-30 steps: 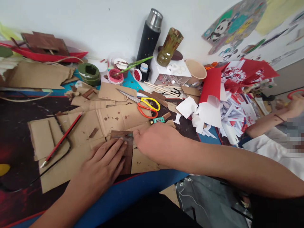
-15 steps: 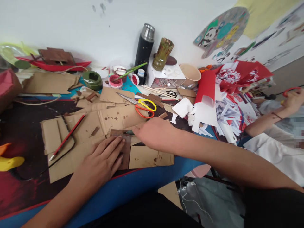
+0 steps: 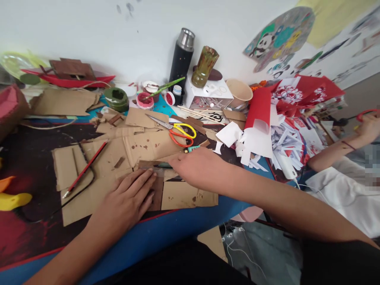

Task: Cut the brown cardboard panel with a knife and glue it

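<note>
My left hand (image 3: 130, 194) lies flat, fingers stretched, pressing down a brown-painted piece of cardboard (image 3: 156, 194). A clear strip, perhaps a ruler, shows at its fingertips. My right hand (image 3: 196, 164) is closed around a teal utility knife (image 3: 193, 149); the knife's back end sticks out above the hand, and its front end reaches left over the brown piece's upper edge. Whether the blade touches the cardboard I cannot tell. Just beyond the right hand lie scissors (image 3: 181, 133) with yellow and orange handles. A plain cardboard piece (image 3: 190, 194) lies below the right wrist.
A red pencil (image 3: 86, 168) and a black cord rest on cardboard sheets (image 3: 102, 190) at left. Paint pots (image 3: 145, 101), a black flask (image 3: 181, 55) and a white box (image 3: 208, 95) stand behind. Paper scraps (image 3: 286, 138) pile at right, near another person's arm (image 3: 335, 152).
My right hand has shifted slightly right, and the knife's teal back end has come into sight above it. My left hand stays in place on the brown piece.
</note>
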The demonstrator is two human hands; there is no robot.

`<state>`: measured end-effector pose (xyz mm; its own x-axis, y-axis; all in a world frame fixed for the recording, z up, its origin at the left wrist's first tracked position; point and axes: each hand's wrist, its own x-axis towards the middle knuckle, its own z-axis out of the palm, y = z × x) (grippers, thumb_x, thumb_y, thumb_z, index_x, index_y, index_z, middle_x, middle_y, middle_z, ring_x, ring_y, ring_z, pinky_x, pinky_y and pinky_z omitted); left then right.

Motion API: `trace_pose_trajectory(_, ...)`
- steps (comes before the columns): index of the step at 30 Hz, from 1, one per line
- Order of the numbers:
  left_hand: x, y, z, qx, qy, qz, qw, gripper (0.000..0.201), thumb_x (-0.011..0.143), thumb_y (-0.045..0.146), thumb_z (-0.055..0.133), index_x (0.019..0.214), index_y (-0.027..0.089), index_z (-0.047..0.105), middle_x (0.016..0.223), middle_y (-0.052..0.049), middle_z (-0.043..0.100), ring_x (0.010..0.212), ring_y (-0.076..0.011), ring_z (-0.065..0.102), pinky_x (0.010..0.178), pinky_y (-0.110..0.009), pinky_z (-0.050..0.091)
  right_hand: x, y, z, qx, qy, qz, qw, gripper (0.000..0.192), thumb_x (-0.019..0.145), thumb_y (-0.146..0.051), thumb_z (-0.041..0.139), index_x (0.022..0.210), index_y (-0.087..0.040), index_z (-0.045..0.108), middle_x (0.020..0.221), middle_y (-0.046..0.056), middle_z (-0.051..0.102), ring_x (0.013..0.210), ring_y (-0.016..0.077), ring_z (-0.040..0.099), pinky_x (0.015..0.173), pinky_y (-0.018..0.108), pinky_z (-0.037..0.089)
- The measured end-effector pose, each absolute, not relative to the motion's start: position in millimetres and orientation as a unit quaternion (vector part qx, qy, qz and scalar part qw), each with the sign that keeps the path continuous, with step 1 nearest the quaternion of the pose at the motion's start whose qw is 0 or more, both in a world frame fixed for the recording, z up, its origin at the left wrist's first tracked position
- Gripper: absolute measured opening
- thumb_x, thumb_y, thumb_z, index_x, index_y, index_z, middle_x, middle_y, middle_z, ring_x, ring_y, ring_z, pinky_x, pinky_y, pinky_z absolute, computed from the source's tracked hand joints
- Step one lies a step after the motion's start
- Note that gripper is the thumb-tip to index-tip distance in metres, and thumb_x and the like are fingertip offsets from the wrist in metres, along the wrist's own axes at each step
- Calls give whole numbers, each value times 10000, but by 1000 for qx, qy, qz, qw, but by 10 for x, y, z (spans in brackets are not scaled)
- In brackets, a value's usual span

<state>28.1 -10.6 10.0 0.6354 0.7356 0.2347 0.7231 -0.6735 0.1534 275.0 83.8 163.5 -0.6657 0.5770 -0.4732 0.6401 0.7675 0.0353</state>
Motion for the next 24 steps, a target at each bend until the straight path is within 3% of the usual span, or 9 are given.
trace_pose_trajectory(15, 277, -114, 109, 902, 405, 146, 21, 545, 1098, 192, 419, 1582, 169, 670, 1607, -184, 710, 1491, -385, 636, 1172, -581, 538, 2737, 850, 1544, 335, 915, -49, 221, 366, 1103, -36, 477, 1372, -98, 717, 1097, 161, 856, 847, 238, 792, 598, 342, 362)
trace_pose_trajectory(24, 268, -121, 66, 899, 408, 151, 53, 584, 1083, 190, 441, 1633, 207, 636, 1633, -175, 691, 1538, -386, 606, 1226, -600, 512, 2692, 879, 1508, 342, 908, -67, 232, 355, 1080, -28, 514, 1350, -115, 727, 1110, 160, 860, 876, 246, 808, 635, 336, 431)
